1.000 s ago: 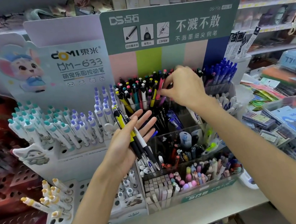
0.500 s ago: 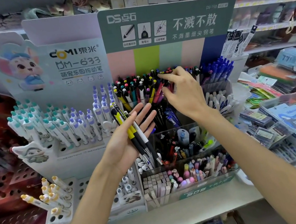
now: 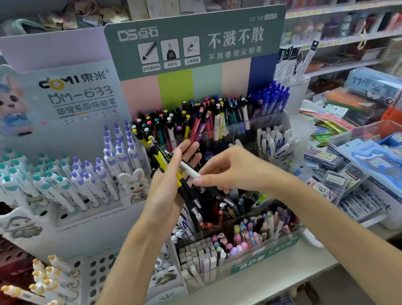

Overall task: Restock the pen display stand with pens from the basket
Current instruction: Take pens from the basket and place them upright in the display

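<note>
My left hand (image 3: 170,183) gripped a small bundle of pens (image 3: 171,172), yellow-and-black barrels slanting across my palm. My right hand (image 3: 232,171) pinched the end of a white pen (image 3: 190,171) from that bundle between thumb and forefinger, just in front of the pen display stand (image 3: 218,133). No basket was clearly in view. I judged I was picking out one pen to restock; the next move called for lifting it free and finding a gap among the crowded upright pens in the top tier.
</note>
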### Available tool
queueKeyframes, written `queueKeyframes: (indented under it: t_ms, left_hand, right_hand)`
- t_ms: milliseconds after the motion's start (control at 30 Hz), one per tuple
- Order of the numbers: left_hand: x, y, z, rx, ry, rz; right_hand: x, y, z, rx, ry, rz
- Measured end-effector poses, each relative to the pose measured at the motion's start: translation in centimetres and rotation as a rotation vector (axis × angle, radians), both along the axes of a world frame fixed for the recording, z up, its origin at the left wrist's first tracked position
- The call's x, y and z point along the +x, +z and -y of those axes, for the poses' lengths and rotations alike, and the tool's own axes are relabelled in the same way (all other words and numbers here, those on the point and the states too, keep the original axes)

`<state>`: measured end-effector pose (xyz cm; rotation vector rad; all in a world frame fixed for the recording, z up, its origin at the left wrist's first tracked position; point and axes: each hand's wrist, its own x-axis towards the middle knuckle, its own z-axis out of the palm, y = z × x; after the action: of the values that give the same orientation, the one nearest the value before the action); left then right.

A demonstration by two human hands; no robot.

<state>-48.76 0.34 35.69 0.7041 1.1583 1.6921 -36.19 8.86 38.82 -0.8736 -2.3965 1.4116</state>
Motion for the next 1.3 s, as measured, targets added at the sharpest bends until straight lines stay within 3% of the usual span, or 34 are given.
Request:
queueKeyframes:
  t_ms: [167, 300, 367, 567, 667, 800, 900, 1067, 1300]
  left_hand:
    - [0.2, 0.0, -0.3, -0.093, 0.057, -0.066]
    - [-0.6, 0.1, -0.1, -0.152, 0.117, 0.033]
    - [-0.7, 0.1, -0.1, -0.171, 0.085, 0.053]
    - [-0.6, 0.3, 0.0, -0.143, -0.009, 0.16]
    - [-1.0, 0.6, 0.2, -0.132, -0.025, 0.265]
    - [-1.5, 0.7, 0.3, -0.111, -0.04, 0.249]
    - [-1.4, 0.5, -0.1, -0.131, -0.027, 0.26]
    - [-0.3, 0.1, -0.7, -0.19, -0.073, 0.153]
    - [0.1, 0.0, -0.5, -0.222, -0.101, -0.161]
  right_hand:
    - [1.9, 0.4, -1.6, 0.072, -0.142, -0.006]
    - [2.4, 0.8, -4.8, 0.27, -0.575, -0.395]
    - [1.8, 1.1, -6.4, 0.36, -0.659, -0.473]
    - [-1.9, 1.0, -8.9, 0.473, -0.529, -0.203]
    - [-2.8, 0.5, -8.9, 0.589, -0.524, 0.054]
    - [-2.8, 0.4, -8.6, 0.672, -0.55, 0.231]
    - [-2.4, 1.1, -8.7, 0.647, -0.541, 0.204]
    - [-2.3, 1.6, -8.4, 0.793, -0.594, -0.12]
    - [-2.0, 1.0, -7.5, 0.689, -0.543, -0.09]
